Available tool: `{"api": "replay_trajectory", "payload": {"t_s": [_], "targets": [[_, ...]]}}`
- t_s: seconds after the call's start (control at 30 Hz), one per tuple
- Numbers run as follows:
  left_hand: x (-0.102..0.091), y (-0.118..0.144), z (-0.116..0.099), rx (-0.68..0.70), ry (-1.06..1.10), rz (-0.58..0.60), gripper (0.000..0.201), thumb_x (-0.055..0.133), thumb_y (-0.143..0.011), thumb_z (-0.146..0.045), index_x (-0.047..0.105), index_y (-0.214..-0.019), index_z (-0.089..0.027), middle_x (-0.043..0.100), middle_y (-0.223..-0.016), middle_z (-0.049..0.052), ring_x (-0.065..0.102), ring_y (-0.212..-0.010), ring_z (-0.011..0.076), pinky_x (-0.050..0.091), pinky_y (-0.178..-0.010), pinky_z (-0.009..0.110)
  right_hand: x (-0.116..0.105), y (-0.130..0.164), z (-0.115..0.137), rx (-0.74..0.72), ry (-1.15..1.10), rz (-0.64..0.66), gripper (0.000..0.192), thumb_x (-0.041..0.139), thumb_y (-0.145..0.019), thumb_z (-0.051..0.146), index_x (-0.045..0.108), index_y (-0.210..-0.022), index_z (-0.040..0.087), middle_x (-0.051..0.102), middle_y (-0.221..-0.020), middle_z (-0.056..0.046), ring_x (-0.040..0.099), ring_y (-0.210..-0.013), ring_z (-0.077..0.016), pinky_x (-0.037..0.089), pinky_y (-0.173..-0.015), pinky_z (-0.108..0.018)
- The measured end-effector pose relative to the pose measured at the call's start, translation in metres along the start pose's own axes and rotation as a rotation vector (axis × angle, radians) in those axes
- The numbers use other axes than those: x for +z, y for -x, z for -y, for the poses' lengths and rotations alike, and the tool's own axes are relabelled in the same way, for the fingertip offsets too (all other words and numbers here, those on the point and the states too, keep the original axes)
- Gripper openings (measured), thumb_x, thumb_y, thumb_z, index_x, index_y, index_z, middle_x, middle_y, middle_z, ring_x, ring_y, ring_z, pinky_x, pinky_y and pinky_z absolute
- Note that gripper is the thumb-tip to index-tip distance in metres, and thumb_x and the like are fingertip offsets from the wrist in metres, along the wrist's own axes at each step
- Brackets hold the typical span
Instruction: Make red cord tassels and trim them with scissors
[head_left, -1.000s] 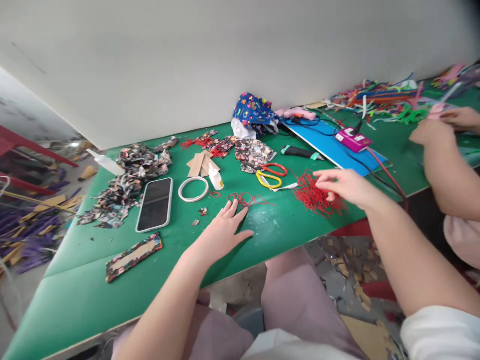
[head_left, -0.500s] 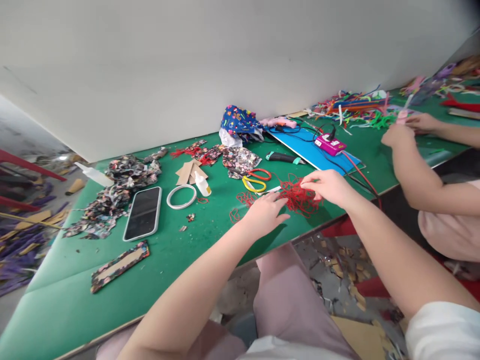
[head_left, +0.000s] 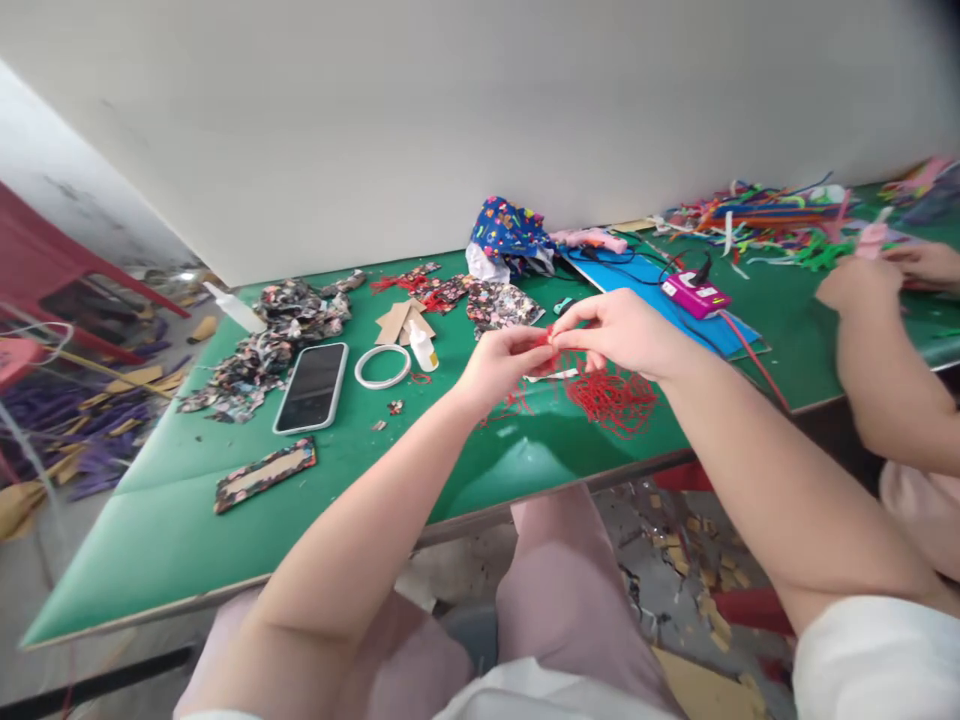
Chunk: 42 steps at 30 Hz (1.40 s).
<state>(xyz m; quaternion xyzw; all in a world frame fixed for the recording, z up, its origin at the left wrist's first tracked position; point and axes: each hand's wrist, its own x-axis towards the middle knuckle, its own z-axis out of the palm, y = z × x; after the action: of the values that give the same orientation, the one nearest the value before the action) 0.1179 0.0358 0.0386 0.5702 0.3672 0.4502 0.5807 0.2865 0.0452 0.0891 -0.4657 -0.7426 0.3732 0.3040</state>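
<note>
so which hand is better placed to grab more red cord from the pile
Probably the right hand: it sits almost directly above the red cord pile. The left hand is further off to the side. Both pinch a red strand between them, so neither is free.

So the thing in play is a tangle of thin red cord (head_left: 611, 398), a loose messy heap of loops lying on the green counter (head_left: 187, 540) close to its front edge. It's bright red, wiry-looking and spread out flat rather than piled high. A few stray loops of the same cord trail off to the left of the heap. One strand is lifted up off the pile and pinched between the left hand (head_left: 501, 366) and the right hand (head_left: 619, 330), fingertips meeting just above the heap. Can't tell if that strand is knotted or just a plain loop, too small.
</note>
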Motion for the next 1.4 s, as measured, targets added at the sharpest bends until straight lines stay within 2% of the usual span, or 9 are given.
{"api": "replay_trajectory", "payload": {"t_s": [0.07, 0.2, 0.33, 0.43, 0.53, 0.73, 0.93, 1.1, 1.4], "targets": [[-0.029, 0.011, 0.003, -0.043, -0.122, -0.071, 0.026, 0.067, -0.069, -0.034, 0.07, -0.085, -0.014, 0.068, -0.072, 0.002, 0.059, -0.063, 0.0102, 0.048, -0.066, 0.025, 0.021, -0.021, 0.005, -0.053, 0.015, 0.096, 0.006, 0.065, -0.071, 0.023, 0.068, -0.07, 0.017, 0.061, -0.055, 0.002, 0.048, -0.032, -0.0053, 0.036, -0.033, -0.019], [-0.081, 0.035, 0.009, -0.146, -0.379, -0.063, 0.022, 0.064, -0.071, -0.035, 0.07, -0.076, -0.015, 0.066, -0.065, 0.003, 0.056, -0.055, 0.01, 0.045, -0.054, 0.022, 0.068, -0.064, 0.012, -0.218, -0.094, 0.225, 0.007, 0.065, -0.072, 0.023, 0.066, -0.074, 0.017, 0.068, -0.093, -0.003, 0.049, -0.036, -0.0021, 0.039, -0.035, -0.019], [-0.105, 0.051, 0.008, -0.264, -0.54, 0.009, 0.026, 0.056, -0.075, -0.039, 0.069, -0.074, -0.016, 0.065, -0.063, 0.004, 0.06, -0.053, 0.0131, 0.042, -0.044, 0.02, 0.105, -0.087, 0.004, -0.15, -0.268, 0.415, 0.01, 0.064, -0.072, 0.023, 0.064, -0.079, 0.016, 0.065, -0.073, 0.001, 0.05, -0.04, -0.0033, 0.041, -0.038, -0.017], [-0.109, 0.054, 0.006, -0.26, -0.597, 0.084, 0.028, 0.053, -0.077, -0.04, 0.068, -0.074, -0.018, 0.065, -0.064, 0.003, 0.06, -0.053, 0.0124, 0.043, -0.043, 0.018, 0.112, -0.088, -0.01, -0.069, -0.249, 0.514, 0.014, 0.064, -0.072, 0.026, 0.064, -0.081, 0.015, 0.065, -0.07, 0.001, 0.045, -0.035, -0.0008, 0.036, -0.035, -0.015], [-0.109, 0.051, 0.005, -0.248, -0.6, 0.068, 0.031, 0.049, -0.078, -0.043, 0.066, -0.072, -0.018, 0.066, -0.066, 0.003, 0.061, -0.056, 0.0129, 0.041, -0.042, 0.017, 0.108, -0.083, -0.023, -0.012, -0.301, 0.579, 0.015, 0.064, -0.073, 0.028, 0.063, -0.082, 0.015, 0.067, -0.079, 0.0, 0.044, -0.035, 0.0002, 0.035, -0.033, -0.014], [-0.108, 0.044, 0.012, -0.232, -0.567, -0.008, 0.032, 0.047, -0.08, -0.045, 0.061, -0.069, -0.019, 0.064, -0.063, 0.002, 0.06, -0.056, 0.013, 0.044, -0.046, 0.02, 0.108, -0.075, -0.037, 0.115, -0.306, 0.721, 0.015, 0.065, -0.072, 0.027, 0.061, -0.079, 0.015, 0.056, -0.055, 0.007, 0.047, -0.035, -0.0025, 0.037, -0.034, -0.013], [-0.111, 0.045, 0.022, -0.296, -0.363, -0.075, 0.028, 0.054, -0.078, -0.044, 0.057, -0.07, -0.017, 0.056, -0.054, -0.001, 0.054, -0.046, 0.0095, 0.043, -0.045, 0.021, 0.11, -0.076, -0.04, 0.12, -0.341, 0.704, 0.016, 0.067, -0.071, 0.029, 0.062, -0.078, 0.014, 0.06, -0.061, 0.005, 0.049, -0.037, -0.0021, 0.035, -0.033, -0.012], [-0.113, 0.048, 0.023, -0.266, -0.34, -0.113, 0.028, 0.057, -0.078, -0.042, 0.057, -0.067, -0.015, 0.048, -0.048, -0.004, 0.045, -0.041, 0.0053, 0.037, -0.042, 0.017, 0.101, -0.076, -0.042, 0.114, -0.464, 0.677, 0.012, 0.066, -0.073, 0.024, 0.062, -0.077, 0.013, 0.067, -0.069, 0.002, 0.049, -0.037, -0.0012, 0.036, -0.033, -0.012], [-0.112, 0.05, 0.026, -0.376, -0.235, -0.081, 0.018, 0.057, -0.079, -0.031, 0.06, -0.079, -0.013, 0.055, -0.053, -0.003, 0.051, -0.044, 0.0053, 0.04, -0.044, 0.017, 0.088, -0.076, -0.042, 0.014, -0.669, 0.563, 0.014, 0.069, -0.072, 0.023, 0.062, -0.072, 0.012, 0.069, -0.065, -0.001, 0.048, -0.033, -0.0017, 0.032, -0.029, -0.013]]}}
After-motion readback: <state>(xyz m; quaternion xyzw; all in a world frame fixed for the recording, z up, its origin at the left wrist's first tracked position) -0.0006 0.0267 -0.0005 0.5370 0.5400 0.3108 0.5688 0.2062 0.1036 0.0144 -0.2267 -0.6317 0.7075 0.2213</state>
